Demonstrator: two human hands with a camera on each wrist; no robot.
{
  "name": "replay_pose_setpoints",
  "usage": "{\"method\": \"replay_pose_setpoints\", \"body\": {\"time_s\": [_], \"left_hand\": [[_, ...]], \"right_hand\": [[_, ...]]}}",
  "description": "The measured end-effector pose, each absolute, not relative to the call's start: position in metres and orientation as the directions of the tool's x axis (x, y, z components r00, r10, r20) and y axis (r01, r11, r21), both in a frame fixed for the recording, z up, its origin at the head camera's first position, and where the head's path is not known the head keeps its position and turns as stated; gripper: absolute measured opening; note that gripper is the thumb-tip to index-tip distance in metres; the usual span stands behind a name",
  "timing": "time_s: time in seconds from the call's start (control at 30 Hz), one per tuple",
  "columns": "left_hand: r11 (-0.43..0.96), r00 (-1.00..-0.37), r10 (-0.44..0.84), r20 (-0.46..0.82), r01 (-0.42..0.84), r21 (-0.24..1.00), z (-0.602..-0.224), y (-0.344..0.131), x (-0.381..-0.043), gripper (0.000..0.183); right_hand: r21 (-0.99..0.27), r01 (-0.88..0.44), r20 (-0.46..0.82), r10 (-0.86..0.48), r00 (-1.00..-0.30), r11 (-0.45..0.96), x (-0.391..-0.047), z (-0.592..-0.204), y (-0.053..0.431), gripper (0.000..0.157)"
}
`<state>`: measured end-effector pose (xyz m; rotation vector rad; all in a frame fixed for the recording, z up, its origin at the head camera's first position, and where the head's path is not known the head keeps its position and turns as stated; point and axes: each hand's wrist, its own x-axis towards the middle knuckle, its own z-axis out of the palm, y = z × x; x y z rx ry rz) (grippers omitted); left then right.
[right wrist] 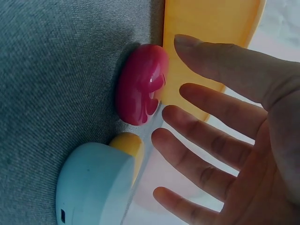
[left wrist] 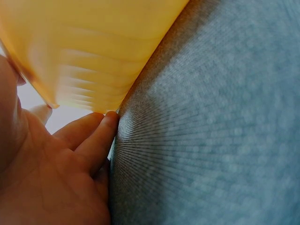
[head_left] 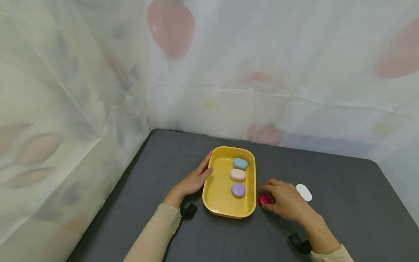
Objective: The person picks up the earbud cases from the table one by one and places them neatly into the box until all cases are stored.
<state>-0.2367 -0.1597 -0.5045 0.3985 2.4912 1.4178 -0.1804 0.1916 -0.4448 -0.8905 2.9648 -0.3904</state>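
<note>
Right grip (head_left: 284, 199) is spread: the right wrist view shows us fingers and thumb apart, pinching nothing, just short of the red case (head_left: 265, 199). Left grip (head_left: 193, 181) pinches the left wall of the yellow tray (head_left: 216, 196), thumb over the rim, fingers along the outside.

Going by size: printed cloth (head_left: 294, 54) hangs behind and to the left, then comes the dark grey counter (head_left: 140, 174), then the tray, upright on it. Inside the tray we count three small rounded cases, in a row along the right side: blue (head_left: 240, 163) farthest, pink (head_left: 238, 175) in the middle, purple (head_left: 238, 190) nearest.

Outside, a white case (head_left: 303, 192) lies on the counter just beyond the right grip. The right wrist view also gives us a pale-blue case (right wrist: 93, 183); we cannot tell if it is that white one. Behind it a yellow piece (right wrist: 129, 144) shows, partly hidden. The red case sits on the counter, just beside the tray's right wall.

We judge the step in hand as picking up the red case, contact not yet made. Next move calls for closing thumb and fingers on its sides, then a lift high enough to clear the right rim, left grip steadying the tray. Smooth shell, could slip, we think.
</note>
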Motion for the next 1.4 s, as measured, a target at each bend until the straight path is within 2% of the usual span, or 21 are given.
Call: {"method": "replay_pose_setpoints", "body": {"time_s": [0.43,1.03,1.4], "left_hand": [[0.489,-0.934,0.350,-0.074,0.115,0.865,-0.502,-0.159,-0.236,0.063],[0.487,-0.935,0.347,-0.069,0.116,0.866,-0.505,-0.158,-0.235,0.064],[0.480,-0.934,0.352,-0.063,0.122,0.869,-0.505,-0.158,-0.236,0.066]], "right_hand": [[-0.204,-0.512,0.023,-0.519,-0.854,0.834,-0.179,-0.452,0.188,0.055],[-0.181,-0.513,0.007,-0.521,-0.854,0.839,-0.177,-0.455,0.187,0.048],[-0.167,-0.528,0.047,-0.529,-0.848,0.832,-0.178,-0.457,0.188,0.042]]}}
